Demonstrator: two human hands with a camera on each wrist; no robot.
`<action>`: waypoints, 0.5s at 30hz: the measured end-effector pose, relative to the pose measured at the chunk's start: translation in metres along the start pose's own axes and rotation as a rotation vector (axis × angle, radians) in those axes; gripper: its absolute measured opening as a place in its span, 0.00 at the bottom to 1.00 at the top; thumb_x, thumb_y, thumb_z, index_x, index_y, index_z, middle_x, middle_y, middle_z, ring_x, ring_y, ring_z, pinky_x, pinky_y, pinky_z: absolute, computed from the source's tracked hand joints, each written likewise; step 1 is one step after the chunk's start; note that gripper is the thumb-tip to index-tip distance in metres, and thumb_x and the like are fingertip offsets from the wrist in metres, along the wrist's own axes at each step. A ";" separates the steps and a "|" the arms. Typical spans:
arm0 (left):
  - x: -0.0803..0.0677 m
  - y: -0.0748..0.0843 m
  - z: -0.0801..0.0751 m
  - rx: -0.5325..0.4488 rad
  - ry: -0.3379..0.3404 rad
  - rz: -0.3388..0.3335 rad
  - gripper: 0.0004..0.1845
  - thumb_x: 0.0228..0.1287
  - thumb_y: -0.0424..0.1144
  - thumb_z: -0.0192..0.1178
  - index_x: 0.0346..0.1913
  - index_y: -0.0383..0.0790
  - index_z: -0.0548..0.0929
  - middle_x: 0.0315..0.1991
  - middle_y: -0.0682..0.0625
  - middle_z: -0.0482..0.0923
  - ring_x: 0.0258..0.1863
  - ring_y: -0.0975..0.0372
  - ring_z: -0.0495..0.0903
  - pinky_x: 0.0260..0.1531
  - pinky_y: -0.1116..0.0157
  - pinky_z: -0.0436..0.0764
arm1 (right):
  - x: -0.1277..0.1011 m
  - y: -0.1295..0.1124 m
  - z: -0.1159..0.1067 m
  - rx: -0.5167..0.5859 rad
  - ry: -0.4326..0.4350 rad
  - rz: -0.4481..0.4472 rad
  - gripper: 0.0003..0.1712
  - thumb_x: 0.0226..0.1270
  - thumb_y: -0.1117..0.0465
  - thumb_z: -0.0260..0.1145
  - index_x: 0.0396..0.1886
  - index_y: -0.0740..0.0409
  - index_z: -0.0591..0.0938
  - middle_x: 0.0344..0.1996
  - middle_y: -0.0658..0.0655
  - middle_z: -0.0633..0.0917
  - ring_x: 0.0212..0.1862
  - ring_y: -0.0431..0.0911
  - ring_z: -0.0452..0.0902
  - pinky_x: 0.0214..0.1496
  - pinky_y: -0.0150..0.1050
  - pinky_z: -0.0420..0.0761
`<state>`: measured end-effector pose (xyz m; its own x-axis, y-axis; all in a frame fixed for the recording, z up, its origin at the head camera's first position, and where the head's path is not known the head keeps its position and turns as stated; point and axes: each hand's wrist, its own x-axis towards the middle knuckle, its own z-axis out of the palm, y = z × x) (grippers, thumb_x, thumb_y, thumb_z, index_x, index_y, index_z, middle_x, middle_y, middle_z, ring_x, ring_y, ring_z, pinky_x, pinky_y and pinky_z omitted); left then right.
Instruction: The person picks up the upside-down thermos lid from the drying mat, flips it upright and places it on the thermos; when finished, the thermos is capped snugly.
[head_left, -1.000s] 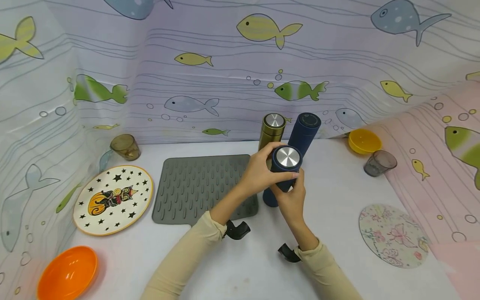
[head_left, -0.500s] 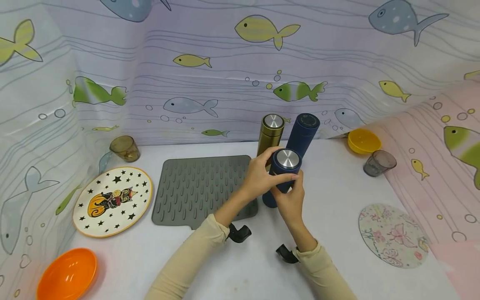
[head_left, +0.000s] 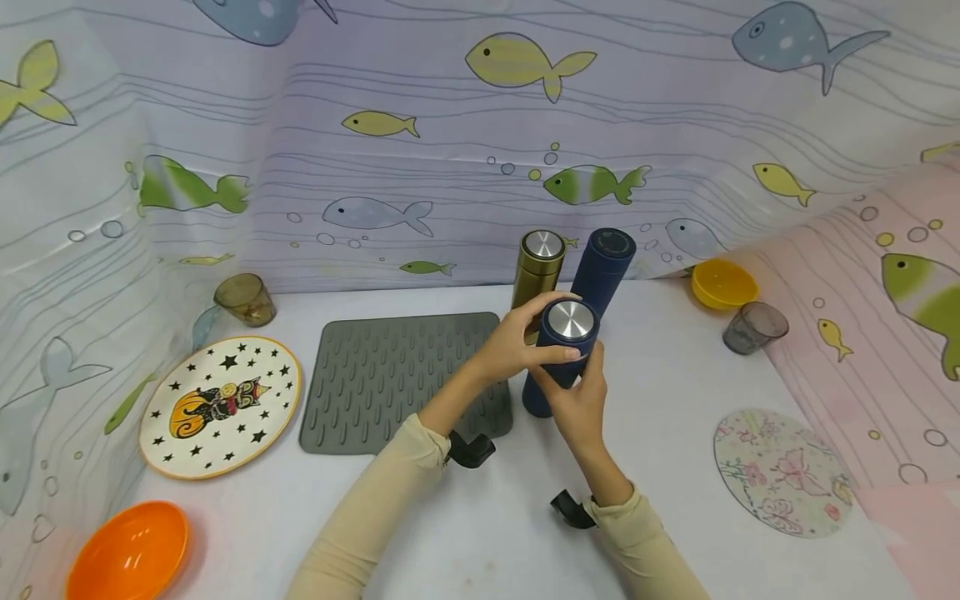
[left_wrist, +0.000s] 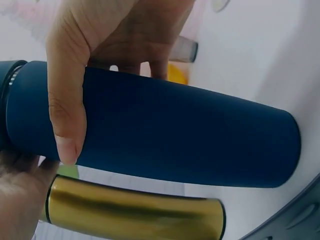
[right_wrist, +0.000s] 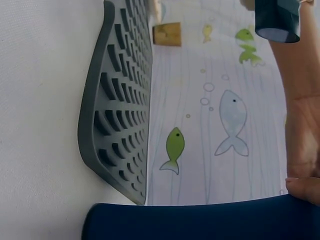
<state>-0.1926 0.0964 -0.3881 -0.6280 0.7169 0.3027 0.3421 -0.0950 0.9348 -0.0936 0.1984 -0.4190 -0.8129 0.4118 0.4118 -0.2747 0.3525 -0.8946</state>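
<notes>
Both hands are on a dark blue thermos bottle [head_left: 567, 372] with a brushed-metal disc on its cap. My left hand [head_left: 510, 346] grips it at the top, around the cap. Just lower, my right hand [head_left: 579, 408] holds the upper body; in the left wrist view its thumb lies across the blue wall [left_wrist: 180, 130]. The bottle stands slightly tilted in view, its base near the mat's right edge. Behind it are a gold thermos [head_left: 537, 271] and a second dark blue thermos [head_left: 602, 268]. Most of the right hand is outside the right wrist view.
A grey ridged mat [head_left: 401, 379] lies left of the bottle. Farther left are a cat plate [head_left: 262, 429], an orange bowl [head_left: 131, 554] and a brown cup [head_left: 246, 300]. A yellow bowl [head_left: 723, 285], grey cup [head_left: 754, 327] and floral round mat [head_left: 783, 475] are right.
The head view has shifted slightly. Both hands stay on the blue thermos bottle, with hardly any movement of either.
</notes>
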 end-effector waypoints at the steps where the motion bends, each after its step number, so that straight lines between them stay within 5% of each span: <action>1: 0.000 0.001 0.000 0.006 -0.007 0.003 0.38 0.57 0.34 0.67 0.72 0.38 0.66 0.66 0.42 0.71 0.64 0.56 0.73 0.68 0.57 0.70 | 0.000 0.000 0.000 -0.008 0.000 0.000 0.40 0.53 0.74 0.75 0.64 0.72 0.66 0.57 0.70 0.77 0.58 0.59 0.75 0.58 0.46 0.75; 7: 0.001 0.004 0.009 0.159 0.069 -0.008 0.42 0.54 0.40 0.74 0.71 0.42 0.66 0.63 0.47 0.71 0.60 0.59 0.74 0.62 0.60 0.74 | 0.001 -0.001 -0.001 -0.006 -0.009 -0.012 0.40 0.53 0.75 0.74 0.64 0.74 0.66 0.58 0.72 0.76 0.60 0.60 0.74 0.61 0.43 0.72; 12: 0.001 0.002 0.005 0.002 0.026 0.012 0.39 0.54 0.29 0.70 0.70 0.38 0.66 0.66 0.44 0.70 0.63 0.56 0.73 0.66 0.57 0.71 | 0.001 0.000 -0.001 0.008 -0.022 -0.022 0.42 0.53 0.74 0.75 0.66 0.73 0.65 0.59 0.73 0.75 0.61 0.61 0.72 0.63 0.54 0.71; 15: 0.002 0.002 0.002 0.023 -0.008 -0.012 0.42 0.53 0.31 0.71 0.72 0.41 0.65 0.68 0.47 0.66 0.66 0.59 0.68 0.68 0.53 0.67 | 0.000 0.000 -0.001 0.013 -0.022 -0.022 0.42 0.54 0.74 0.75 0.66 0.73 0.64 0.59 0.73 0.75 0.62 0.61 0.71 0.64 0.57 0.69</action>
<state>-0.1914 0.0991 -0.3856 -0.6264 0.7236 0.2901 0.3506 -0.0709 0.9339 -0.0933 0.1997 -0.4187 -0.8173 0.3856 0.4282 -0.2995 0.3505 -0.8874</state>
